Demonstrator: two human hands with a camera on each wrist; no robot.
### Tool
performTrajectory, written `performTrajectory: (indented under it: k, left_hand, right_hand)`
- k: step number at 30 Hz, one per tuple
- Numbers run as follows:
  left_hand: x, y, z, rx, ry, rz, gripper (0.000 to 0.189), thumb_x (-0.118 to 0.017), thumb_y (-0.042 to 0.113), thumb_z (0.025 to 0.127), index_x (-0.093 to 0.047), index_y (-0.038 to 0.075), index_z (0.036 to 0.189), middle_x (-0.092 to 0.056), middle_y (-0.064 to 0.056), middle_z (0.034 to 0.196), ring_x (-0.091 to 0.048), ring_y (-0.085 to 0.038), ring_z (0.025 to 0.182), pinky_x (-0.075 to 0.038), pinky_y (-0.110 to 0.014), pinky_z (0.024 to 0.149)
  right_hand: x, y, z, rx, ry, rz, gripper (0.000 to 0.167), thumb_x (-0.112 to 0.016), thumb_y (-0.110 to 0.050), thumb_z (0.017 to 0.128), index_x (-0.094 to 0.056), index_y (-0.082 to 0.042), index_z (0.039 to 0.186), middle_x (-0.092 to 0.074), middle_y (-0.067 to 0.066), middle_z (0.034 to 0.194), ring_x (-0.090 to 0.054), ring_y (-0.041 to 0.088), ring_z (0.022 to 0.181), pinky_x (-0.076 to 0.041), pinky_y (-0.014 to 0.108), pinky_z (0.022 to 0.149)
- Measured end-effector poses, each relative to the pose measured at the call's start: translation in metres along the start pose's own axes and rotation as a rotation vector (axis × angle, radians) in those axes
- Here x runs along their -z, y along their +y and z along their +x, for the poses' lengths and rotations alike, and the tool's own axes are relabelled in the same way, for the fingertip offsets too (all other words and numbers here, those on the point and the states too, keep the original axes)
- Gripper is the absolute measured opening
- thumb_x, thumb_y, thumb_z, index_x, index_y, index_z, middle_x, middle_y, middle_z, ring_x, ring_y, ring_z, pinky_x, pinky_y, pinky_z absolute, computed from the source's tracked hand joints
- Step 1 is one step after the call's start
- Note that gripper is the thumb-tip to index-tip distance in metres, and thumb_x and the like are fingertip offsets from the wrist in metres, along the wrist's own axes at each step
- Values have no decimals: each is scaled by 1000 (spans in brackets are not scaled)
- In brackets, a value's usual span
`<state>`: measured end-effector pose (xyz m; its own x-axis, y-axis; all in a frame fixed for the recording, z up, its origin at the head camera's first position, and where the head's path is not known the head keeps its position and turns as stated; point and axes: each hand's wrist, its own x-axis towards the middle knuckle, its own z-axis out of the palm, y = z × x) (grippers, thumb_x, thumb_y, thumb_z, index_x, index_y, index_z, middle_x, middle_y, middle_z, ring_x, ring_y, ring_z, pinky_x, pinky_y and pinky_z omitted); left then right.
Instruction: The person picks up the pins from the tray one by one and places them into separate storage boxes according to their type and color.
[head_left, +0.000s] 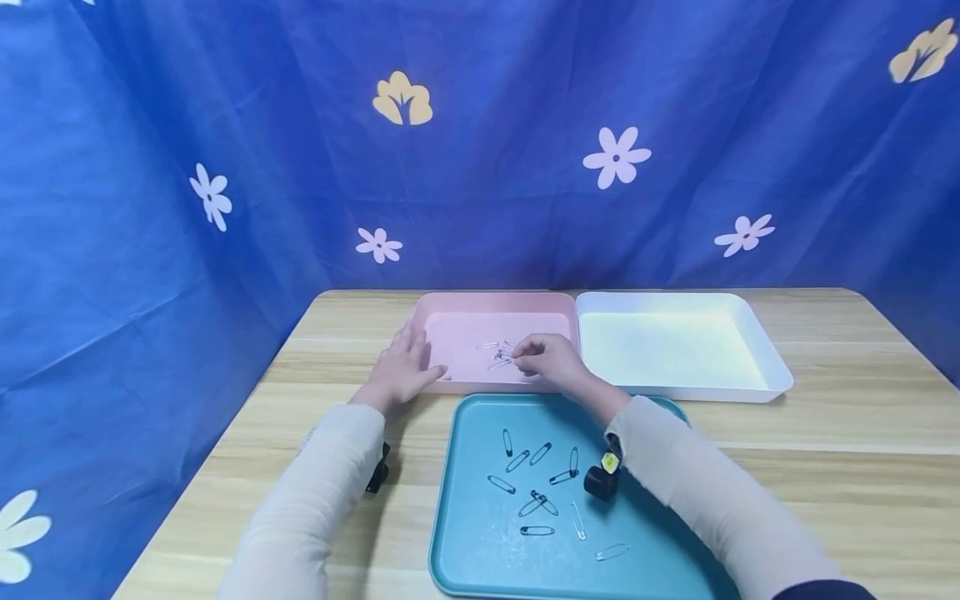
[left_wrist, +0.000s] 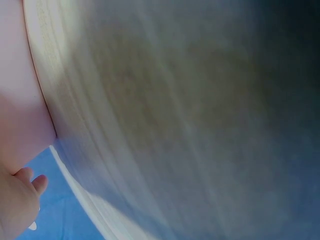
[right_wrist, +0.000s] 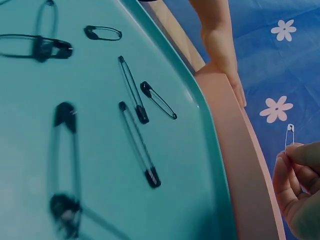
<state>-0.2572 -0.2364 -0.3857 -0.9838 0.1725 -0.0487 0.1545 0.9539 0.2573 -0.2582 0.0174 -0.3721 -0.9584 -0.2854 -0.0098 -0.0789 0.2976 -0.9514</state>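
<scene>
My right hand [head_left: 551,360] pinches a silver safety pin [right_wrist: 290,131] between thumb and finger, over the pink tray [head_left: 457,327]. Below its fingertips a small pile of silver safety pins [head_left: 501,359] lies on the pink tray's floor. At that tray's left side, my left hand [head_left: 402,368] rests with spread, straight fingers against the rim. Closer to me is a teal tray [head_left: 472,558] with several black safety pins [head_left: 527,531] scattered over it. Two silver safety pins [head_left: 581,532] lie among them, toward the tray's front. The left wrist view mostly catches the blurred tabletop.
A white tray [head_left: 660,342] stands to the right, side by side with the pink one. All trays sit on a light wooden table [head_left: 847,433]. Behind and to the left hangs a blue cloth [head_left: 487,167] with flower and tree prints.
</scene>
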Motion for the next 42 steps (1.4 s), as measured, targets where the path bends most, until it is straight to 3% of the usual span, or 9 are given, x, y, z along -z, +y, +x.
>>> performTrajectory:
  k: [3,6,9,15,26,31,38,42]
  left_hand:
    - [0,1,1,7,-4,-2,82,-41,52,82,-9,0,137,6,-22,140,2,-36,127,-10,-51,100]
    - [-1,1,2,6,-4,2,82,-41,52,82,-10,0,137,6,-22,140,1,-37,127,-10,-51,100]
    - [-1,1,3,5,1,9,81,-41,51,82,-10,0,137,5,-23,140,0,-38,127,-10,-51,99]
    - [1,2,2,6,-6,16,81,-41,52,82,-10,0,137,6,-22,140,1,-37,127,-10,-51,99]
    - [2,2,1,5,-9,12,81,-41,51,82,-9,0,137,6,-23,140,1,-37,127,-10,-51,99]
    - [1,2,2,2,-2,9,82,-42,51,82,-10,0,137,5,-23,140,0,-37,127,-11,-51,99]
    - [-1,0,3,-4,5,7,82,-42,51,82,-10,0,137,5,-23,140,1,-37,127,-10,-51,99]
    - [-2,-1,4,-1,6,9,81,-42,51,82,-10,1,137,6,-22,140,1,-36,127,-10,-51,100]
  right_hand:
    - [-5,0,8,-12,5,-30,9,-60,1,75,-63,1,83,-58,6,73,-60,27,74,-50,25,62]
    - [-10,0,16,-9,16,-58,8,-60,1,74,-63,2,82,-58,6,72,-59,19,67,-49,24,60]
    - [-15,1,23,-39,18,-31,7,-60,3,74,-62,3,80,-58,7,73,-53,13,59,-49,27,59]
    - [-23,5,35,-118,12,18,7,-59,6,73,-63,3,79,-56,7,71,-52,12,53,-50,26,53]
    - [-37,4,50,-119,0,-86,9,-55,7,71,-62,3,74,-57,8,56,-50,11,45,-42,19,41]
    - [-43,5,53,-168,-19,-80,8,-54,5,75,-61,3,74,-57,10,58,-49,13,45,-43,21,40]
    - [-46,6,57,-139,-14,-222,8,-55,1,76,-62,-1,73,-57,6,58,-50,12,47,-41,19,41]
    - [-45,5,56,-145,-17,-184,7,-55,0,77,-61,0,76,-58,7,61,-52,13,50,-44,19,42]
